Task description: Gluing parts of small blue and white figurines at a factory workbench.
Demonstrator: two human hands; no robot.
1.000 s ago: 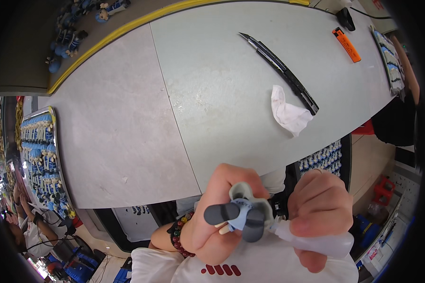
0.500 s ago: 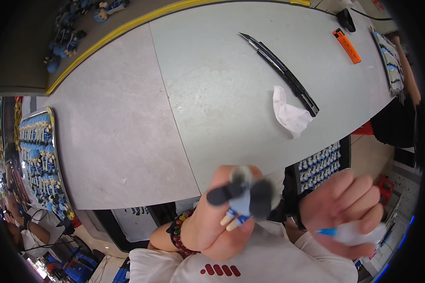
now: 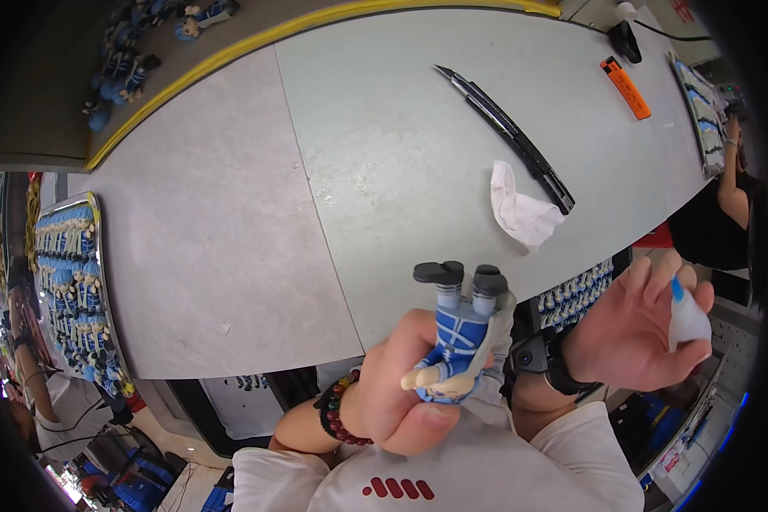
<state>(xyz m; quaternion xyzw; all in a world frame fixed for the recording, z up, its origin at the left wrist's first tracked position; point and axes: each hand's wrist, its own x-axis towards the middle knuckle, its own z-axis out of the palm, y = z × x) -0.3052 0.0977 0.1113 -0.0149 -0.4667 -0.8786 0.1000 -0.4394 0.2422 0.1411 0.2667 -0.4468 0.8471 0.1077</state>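
Note:
My left hand (image 3: 397, 371), a beaded bracelet at its wrist, is closed around the head end of a small figurine (image 3: 462, 331). The figurine hangs upside down, its dark shoes up and its blue-and-white checked outfit showing; its head is partly hidden by my fingers. To the right, off the table's front edge, my right hand (image 3: 619, 333) holds a small white squeeze bottle (image 3: 689, 322) with a blue tip between thumb and fingers. The blue tip points upward, away from the figurine. A black device on a strap (image 3: 538, 358) sits at my right wrist.
On the table lie a black utility knife (image 3: 516, 141), a crumpled white tissue (image 3: 520, 218) and an orange stick-shaped item (image 3: 625, 90). Trays of figurines stand at the left (image 3: 100, 282) and far right (image 3: 676, 81). A yellow-edged shelf (image 3: 230, 72) runs behind. Another person's arm (image 3: 730, 183) is at right.
My left hand has tilted the figurine so its shoes point up and its front shows. My right hand has risen and opened out somewhat, turning the bottle's blue tip from sideways to upward.

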